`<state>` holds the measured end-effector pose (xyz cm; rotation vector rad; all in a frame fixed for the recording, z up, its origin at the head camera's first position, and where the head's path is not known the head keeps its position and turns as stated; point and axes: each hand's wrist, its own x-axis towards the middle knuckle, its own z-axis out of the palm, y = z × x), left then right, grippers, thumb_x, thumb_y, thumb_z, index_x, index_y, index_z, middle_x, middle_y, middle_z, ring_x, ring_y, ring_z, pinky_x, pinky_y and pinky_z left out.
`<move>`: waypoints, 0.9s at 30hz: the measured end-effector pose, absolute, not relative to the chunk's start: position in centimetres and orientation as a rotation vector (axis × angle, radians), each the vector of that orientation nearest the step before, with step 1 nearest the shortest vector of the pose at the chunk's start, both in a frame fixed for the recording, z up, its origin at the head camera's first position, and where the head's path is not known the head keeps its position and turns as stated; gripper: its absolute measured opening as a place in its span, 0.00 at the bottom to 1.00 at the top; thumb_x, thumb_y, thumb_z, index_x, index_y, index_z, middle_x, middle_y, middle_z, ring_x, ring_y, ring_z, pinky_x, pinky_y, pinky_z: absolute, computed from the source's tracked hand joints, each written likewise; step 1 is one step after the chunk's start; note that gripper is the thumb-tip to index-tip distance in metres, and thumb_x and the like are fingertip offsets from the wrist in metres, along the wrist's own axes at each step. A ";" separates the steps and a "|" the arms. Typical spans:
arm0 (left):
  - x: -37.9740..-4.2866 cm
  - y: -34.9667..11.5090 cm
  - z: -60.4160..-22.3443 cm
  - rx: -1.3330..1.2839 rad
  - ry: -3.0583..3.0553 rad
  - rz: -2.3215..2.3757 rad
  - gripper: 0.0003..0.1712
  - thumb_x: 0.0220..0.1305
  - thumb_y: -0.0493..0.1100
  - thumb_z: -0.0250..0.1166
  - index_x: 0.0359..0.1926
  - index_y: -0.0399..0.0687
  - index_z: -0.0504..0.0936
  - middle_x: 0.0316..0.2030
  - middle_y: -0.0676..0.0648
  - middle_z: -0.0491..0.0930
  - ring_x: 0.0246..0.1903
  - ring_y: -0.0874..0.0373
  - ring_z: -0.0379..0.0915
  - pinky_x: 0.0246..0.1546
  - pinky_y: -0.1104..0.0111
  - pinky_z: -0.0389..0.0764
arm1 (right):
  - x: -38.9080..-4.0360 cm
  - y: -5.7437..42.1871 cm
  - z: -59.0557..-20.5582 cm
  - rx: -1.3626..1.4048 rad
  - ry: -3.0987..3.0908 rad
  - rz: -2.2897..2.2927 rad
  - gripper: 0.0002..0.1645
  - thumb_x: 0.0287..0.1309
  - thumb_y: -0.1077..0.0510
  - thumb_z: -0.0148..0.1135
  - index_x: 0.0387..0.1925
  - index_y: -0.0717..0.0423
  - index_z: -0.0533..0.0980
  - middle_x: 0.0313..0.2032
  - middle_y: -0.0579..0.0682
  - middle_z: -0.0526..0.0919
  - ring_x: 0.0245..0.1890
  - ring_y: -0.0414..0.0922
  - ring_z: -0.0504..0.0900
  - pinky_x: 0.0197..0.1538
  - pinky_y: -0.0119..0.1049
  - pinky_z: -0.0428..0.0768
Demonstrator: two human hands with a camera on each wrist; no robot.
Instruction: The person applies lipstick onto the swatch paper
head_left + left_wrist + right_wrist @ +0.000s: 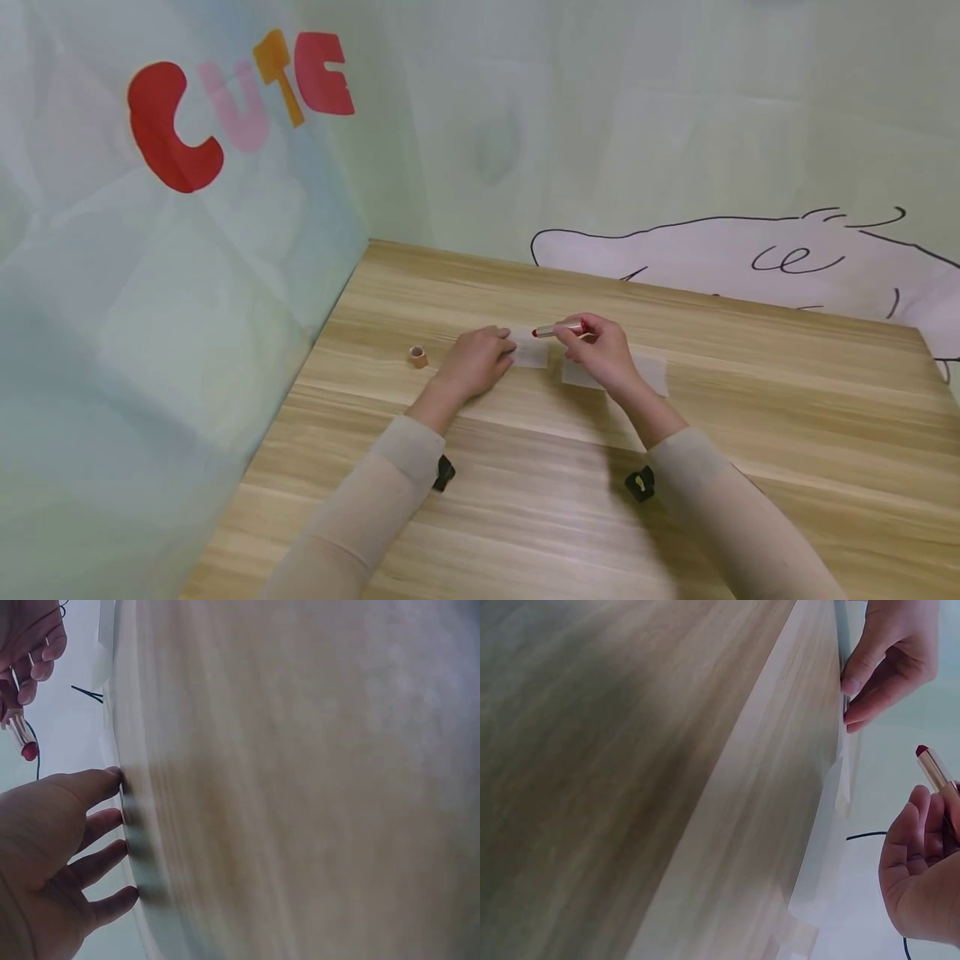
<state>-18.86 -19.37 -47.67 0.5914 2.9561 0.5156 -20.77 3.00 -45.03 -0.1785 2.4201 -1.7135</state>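
Observation:
My right hand (pixel 602 356) holds an uncapped lipstick (pixel 550 331) between thumb and fingers, its red tip pointing left. The tip shows above a small white paper (pixel 533 355) in the head view. In the right wrist view the lipstick (pixel 933 769) has a gold-toned tube and a dark red bullet. With its fingertips on the left part of that paper, my left hand (pixel 472 360) rests on the tabletop, fingers spread in the left wrist view. A second white paper (pixel 651 373) lies beneath my right hand, which partly covers it.
A small copper-coloured lipstick cap (pixel 418 358) stands on the wooden table (pixel 510 517), left of my left hand. Paper-like walls rise at the left and back, with coloured letters (pixel 176 125) and a line drawing. Dark devices (pixel 640 483) sit by both sleeves.

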 end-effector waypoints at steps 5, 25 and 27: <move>-18.8 -19.6 -47.7 0.581 2.962 0.526 0.19 0.72 0.46 0.64 0.59 0.45 0.83 0.66 0.43 0.75 0.67 0.48 0.69 0.69 0.58 0.67 | -21.1 2.6 -45.3 -0.220 2.492 -1.657 0.15 0.64 0.53 0.69 0.44 0.61 0.83 0.33 0.51 0.83 0.26 0.46 0.83 0.29 0.30 0.81; -18.8 -19.6 -47.6 0.577 2.955 0.490 0.19 0.73 0.47 0.63 0.60 0.47 0.83 0.67 0.45 0.74 0.67 0.49 0.69 0.69 0.58 0.67 | -22.1 1.0 -46.7 -0.277 2.635 -1.518 0.11 0.63 0.57 0.70 0.41 0.63 0.84 0.31 0.52 0.84 0.23 0.38 0.81 0.27 0.26 0.79; -18.8 -19.7 -47.7 0.583 2.958 0.485 0.19 0.73 0.47 0.63 0.60 0.47 0.83 0.67 0.45 0.74 0.67 0.49 0.69 0.69 0.58 0.67 | -22.1 0.9 -46.8 -0.289 2.649 -1.501 0.11 0.62 0.57 0.70 0.40 0.63 0.84 0.30 0.53 0.84 0.22 0.37 0.81 0.27 0.26 0.79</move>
